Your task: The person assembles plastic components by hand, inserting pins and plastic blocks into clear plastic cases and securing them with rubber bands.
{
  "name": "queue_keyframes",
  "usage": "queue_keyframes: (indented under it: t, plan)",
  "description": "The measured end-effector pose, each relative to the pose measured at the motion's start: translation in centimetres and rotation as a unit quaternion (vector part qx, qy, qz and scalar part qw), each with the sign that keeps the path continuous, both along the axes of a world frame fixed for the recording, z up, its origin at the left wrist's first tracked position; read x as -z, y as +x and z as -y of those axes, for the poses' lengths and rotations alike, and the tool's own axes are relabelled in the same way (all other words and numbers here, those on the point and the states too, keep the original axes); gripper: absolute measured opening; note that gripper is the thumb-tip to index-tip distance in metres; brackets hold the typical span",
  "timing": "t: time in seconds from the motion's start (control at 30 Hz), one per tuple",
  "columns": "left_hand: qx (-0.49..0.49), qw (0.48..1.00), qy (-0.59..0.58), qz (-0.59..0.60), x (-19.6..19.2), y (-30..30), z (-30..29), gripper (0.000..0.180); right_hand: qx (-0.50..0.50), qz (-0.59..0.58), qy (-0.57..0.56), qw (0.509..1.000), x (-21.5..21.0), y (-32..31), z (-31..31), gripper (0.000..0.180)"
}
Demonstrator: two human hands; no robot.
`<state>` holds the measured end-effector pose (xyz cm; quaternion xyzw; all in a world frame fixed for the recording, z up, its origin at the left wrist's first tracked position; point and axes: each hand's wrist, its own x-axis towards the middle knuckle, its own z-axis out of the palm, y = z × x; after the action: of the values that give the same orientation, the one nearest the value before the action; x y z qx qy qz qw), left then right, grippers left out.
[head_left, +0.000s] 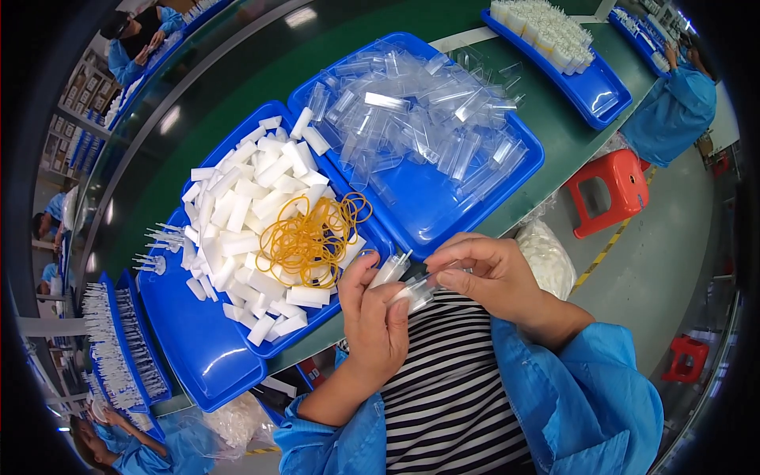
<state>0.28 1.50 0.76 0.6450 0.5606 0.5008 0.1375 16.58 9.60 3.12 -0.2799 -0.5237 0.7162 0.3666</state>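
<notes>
Two hands (443, 293), three blue trays (443, 206)

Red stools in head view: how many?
2. One red stool stands on the floor right of the table, by a seated co-worker; a second red stool is farther down at the right rim. Others may be hidden.

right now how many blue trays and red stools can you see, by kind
blue trays holding loose parts near the hands: 3 – white pieces, clear tubes, a nearly bare one
blue tray of upright white pieces at the far end: 1
blue trays of needle-like parts at the left: 2
red stools: 2
total: 8
</notes>
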Motion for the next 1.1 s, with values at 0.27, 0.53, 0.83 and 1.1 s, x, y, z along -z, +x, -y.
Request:
queue_keyframes:
  t: [0.27, 0.53, 0.83, 1.1]
  plan:
    - [0.014, 1.0, -0.008, -0.019, 0.0, -0.2, -0.1, 0.016, 0.005, 0.14, 0.268, 0.953, -0.9, 0.8, -0.8, 0.02]
    - [0.034, 0.998, 0.002, -0.044, -0.1, 0.1, -0.1, 0.021, 0.004, 0.159, 0.273, 0.949, -1.0, 0.8, -0.8, 0.021]
    - [0.046, 0.969, -0.007, 0.242, 0.5, 0.3, 0.6, 0.04, 0.01, 0.118, 0.208, 0.971, -0.3, 0.7, -0.6, 0.021]
    - [0.003, 0.903, -0.024, 0.429, -0.2, 0.7, 0.4, 0.057, 0.013, 0.149, 0.289, 0.945, 0.0, 0.1, 1.0, 0.019]
